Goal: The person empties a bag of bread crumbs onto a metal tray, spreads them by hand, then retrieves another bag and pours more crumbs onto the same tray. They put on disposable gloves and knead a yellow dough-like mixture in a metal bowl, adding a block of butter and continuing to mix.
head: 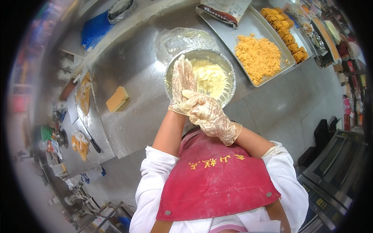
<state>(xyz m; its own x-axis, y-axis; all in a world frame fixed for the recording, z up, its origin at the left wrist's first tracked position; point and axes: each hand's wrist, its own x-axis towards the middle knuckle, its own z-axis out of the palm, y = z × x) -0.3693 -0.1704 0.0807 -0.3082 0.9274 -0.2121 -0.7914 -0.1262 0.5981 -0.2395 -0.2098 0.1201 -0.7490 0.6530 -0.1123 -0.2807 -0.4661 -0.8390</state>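
Observation:
Both hands wear clear plastic gloves smeared with pale cream. My left hand [183, 83] is held out flat, fingers together, over the left side of a round metal bowl [232, 83]. My right hand [208, 115] is curled at the left hand's wrist, over the bowl's near rim; its fingers touch the left glove, and whether they grip it I cannot tell. Pale yellow cream [211, 77] lies in the bowl. Crumpled clear plastic [180, 39] is behind the bowl. On the steel table [140, 116] to the left sits a cut piece of yellow sponge cake [117, 99].
At right, a metal tray [247, 76] holds orange crumbs [258, 56] and a printed bag [225, 10]; browned pastries [287, 36] stand beyond it. A knife [94, 144], cloths [85, 93] and a rolling pin [69, 88] lie at left. Ovens [332, 174] stand at lower right.

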